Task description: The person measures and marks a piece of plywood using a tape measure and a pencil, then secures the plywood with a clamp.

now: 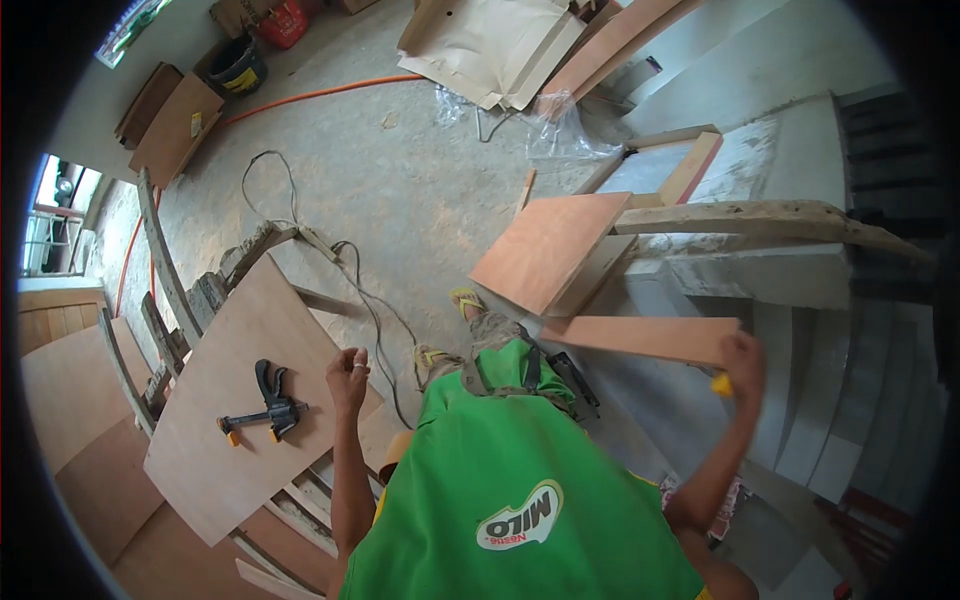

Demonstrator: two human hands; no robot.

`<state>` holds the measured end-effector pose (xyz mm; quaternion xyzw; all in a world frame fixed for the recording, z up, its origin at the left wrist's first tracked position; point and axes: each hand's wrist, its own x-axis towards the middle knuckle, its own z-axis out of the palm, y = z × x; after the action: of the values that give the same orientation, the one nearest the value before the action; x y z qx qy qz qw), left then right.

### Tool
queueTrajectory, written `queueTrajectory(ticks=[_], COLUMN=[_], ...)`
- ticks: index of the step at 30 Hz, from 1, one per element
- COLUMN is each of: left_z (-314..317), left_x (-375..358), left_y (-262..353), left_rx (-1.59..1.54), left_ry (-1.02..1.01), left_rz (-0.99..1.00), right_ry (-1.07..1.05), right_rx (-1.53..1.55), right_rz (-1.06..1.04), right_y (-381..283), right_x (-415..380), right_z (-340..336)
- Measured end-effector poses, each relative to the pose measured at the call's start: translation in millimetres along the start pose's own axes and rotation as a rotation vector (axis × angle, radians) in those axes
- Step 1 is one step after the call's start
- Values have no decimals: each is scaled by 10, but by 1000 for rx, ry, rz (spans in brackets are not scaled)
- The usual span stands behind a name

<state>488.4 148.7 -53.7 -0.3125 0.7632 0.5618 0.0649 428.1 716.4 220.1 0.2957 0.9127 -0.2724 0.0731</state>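
Green cloth of the person's shirt [520, 500] fills the bottom of the view, nearest to the camera, with a white logo on it. From it two bare arms go up. On the left side, the left hand [348, 378] is raised just beside the edge of a big plywood sheet [230, 400]; its fingers are loosely curled and hold nothing. On this sheet lies a black bar clamp [266, 407] with yellow tips, near the hand but not touching it. The sheet rests tilted on a rough wooden trestle [170, 300].

On the right side, the right hand [742, 358] is closed around the end of a narrow plywood strip [640, 336], which goes out to the left from the hand, almost level. Something yellow [721, 384] shows just under this hand; I cannot tell what it is.

Below the strip, two feet in sandals [455, 325] stand on the concrete floor [400, 190]. Farther, a square plywood board [550, 250] leans on concrete steps [760, 270]. A grey cable [360, 290] and an orange cable [320, 95] cross the floor, and at the far end lie more boards [500, 45] and a black bucket [238, 68].
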Motion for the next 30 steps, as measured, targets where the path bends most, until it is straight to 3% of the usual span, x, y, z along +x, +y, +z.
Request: queueTrajectory(ticks=[1, 2, 3, 5, 6, 8, 10, 13, 15, 17, 19, 21, 23, 25, 26, 28, 30], left_z=[78, 163, 281, 526, 676, 919, 1059, 983, 921, 777, 586, 360, 7, -310, -465, -735, -908], left_x=[23, 38, 40, 150, 164, 91, -79, -299, -403, -521, -614, -719, -695, -684, -654, -621, -477], left_y=[60, 115, 194, 138, 99, 218, 475, 696, 621, 593, 666, 810, 947, 1067, 1070, 1039, 737], left_rx=[-49, -100, -143, -109, -34, 17, -98, 99, 17, -108, -239, -757, -893, -1286, -1292, -1632, -1717], left_ry=[-42, -77, -116, -196, -165, -193, -361, -560, -639, -584, -530, -377, -326, -94, -45, 173, 440], left_rz=[11, 19, 27, 87, 227, 317, 237, 304, 322, 281, 248, 313, 386, 650, 667, 853, 863], right_ry=[66, 198, 172, 243, 273, 481, 768, 1101, 1163, 1096, 893, 565, 112, -387, -634, -1094, -1438], right_rx=[-54, -81, 61, -224, -549, -427, -410, -295, -137, 43, 236, 443, 606, 731, 748, 691, 560], right_rz=[-9, -87, -120, -462, -593, -647, -877, -1164, -1307, -1441, -1555, -1597, -1544, -1464, -1403, -1268, -1121], right_y=[303, 103, -127, -126, -154, -287, -789, -1367, -1640, -1927, -2238, -2541, -2882, -3252, -3409, -3647, -3726], right_x=[-64, -380, -680, -956, -1129, -1266, -1460, -1610, -1512, -1307, -986, -613, -249, -202, -266, -452, -582], right_z=[-329, -607, -881, -1541, -1942, -2381, -2465, -2306, -2140, -1883, -1455, -940, -247, 653, 1104, 1908, 2570])
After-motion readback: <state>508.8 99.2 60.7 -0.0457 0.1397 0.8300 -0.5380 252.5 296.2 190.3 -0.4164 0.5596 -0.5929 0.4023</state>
